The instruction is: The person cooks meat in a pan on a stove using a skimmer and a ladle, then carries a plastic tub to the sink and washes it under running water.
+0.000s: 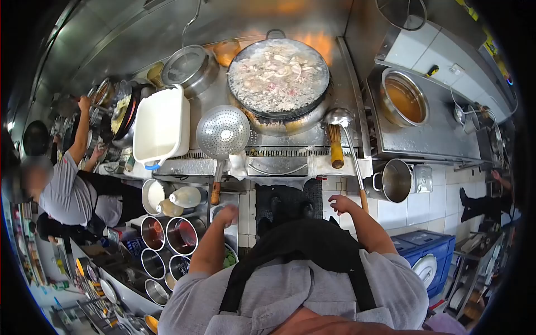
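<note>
My left hand [226,215] is smeared by motion, just below and right of the wooden handle of a perforated skimmer [223,131]; its fingers cannot be made out. My right hand [340,204] hangs in the air with fingers apart and nothing in them, left of the wooden end of a long ladle [339,116]. The skimmer and ladle rest across the stove's front. Behind them a large wok [279,78] full of pale meat pieces in foamy liquid sits over the burner, with flames at its right rear. A bamboo brush [336,148] lies beside the ladle.
A white plastic tub [161,123] and a lidded steel pot [190,70] stand left of the wok. On the right counter is a pot of brown liquid [405,99]. Several sauce containers [184,234] and bottles [187,196] stand at left. A co-worker [72,184] works at far left.
</note>
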### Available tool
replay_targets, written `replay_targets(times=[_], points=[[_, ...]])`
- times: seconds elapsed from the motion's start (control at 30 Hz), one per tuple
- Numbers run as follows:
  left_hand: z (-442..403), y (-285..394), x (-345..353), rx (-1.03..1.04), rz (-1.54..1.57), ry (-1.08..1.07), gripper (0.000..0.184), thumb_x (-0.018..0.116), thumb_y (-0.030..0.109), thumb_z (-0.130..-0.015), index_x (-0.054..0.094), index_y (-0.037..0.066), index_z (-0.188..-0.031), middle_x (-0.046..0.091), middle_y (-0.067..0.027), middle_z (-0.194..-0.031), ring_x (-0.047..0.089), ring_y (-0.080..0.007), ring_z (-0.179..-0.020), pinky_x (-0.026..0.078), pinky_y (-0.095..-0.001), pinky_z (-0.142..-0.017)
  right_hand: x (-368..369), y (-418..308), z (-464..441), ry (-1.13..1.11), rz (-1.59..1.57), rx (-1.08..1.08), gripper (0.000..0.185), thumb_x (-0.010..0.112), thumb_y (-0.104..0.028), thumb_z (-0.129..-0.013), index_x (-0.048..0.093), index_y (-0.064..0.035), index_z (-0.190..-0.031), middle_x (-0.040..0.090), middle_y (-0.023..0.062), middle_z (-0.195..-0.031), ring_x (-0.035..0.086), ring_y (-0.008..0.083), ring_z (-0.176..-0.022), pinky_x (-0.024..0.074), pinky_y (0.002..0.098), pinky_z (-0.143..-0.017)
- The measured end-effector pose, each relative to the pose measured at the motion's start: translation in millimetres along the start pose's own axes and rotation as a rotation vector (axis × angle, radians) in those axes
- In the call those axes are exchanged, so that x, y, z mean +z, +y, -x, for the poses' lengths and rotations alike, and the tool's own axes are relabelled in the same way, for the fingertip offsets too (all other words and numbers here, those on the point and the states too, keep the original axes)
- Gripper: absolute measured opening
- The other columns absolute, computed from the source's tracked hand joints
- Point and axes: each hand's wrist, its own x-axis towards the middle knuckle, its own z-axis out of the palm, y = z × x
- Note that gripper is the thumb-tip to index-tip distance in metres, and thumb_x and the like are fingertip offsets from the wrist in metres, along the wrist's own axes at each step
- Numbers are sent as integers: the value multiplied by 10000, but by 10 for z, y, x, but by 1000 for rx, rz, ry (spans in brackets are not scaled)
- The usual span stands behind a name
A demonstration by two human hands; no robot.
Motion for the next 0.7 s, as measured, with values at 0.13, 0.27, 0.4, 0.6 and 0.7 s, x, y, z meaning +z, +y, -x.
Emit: replay_targets(times=[0.13,0.27,0.4,0.6,0.7], points=[[-616,1219,-1152,-225,210,535,176,595,176,-817,526,43,-909,612,-217,-783,600,-423,-692,482,-492,-667,87,179,400,142,-208,31,383,575,-132,-838,554,-62,-1214,659,156,-756,662,232,-557,539,335,-476],[-1051,1530,-1627,-234,117,787,342,596,129,-779,478,-21,-1062,552,-277,-1027,529,-461,-995,433,-484,-878,465,720,665,338,-494,109,404,574,-92,-834,530,-51,-1233,645,144,-759,641,219,-542,545,345,-476],[-1402,1237,-1440,-227,142,889,522,615,198,-809,439,-37,-1241,509,-292,-1126,486,-468,-1082,399,-486,-955,1143,1508,903,354,-358,230,349,598,-102,-825,557,-44,-1167,637,125,-790,621,221,-553,515,332,-484],[-1178,1669,-1426,-283,249,834,689,667,162,-788,331,-11,-1364,391,-290,-1319,433,-460,-1184,365,-474,-1018,1795,1668,1176,197,-411,219,440,690,-307,-778,617,-53,-1128,685,126,-863,663,234,-795,519,362,-669],[-1150,1728,-1344,-288,124,825,775,674,110,-754,271,0,-1407,317,-303,-1392,384,-463,-1254,342,-460,-1062,1653,2109,666,214,-147,-185,452,687,-247,-791,585,-56,-1188,691,142,-866,678,234,-792,530,359,-668]])
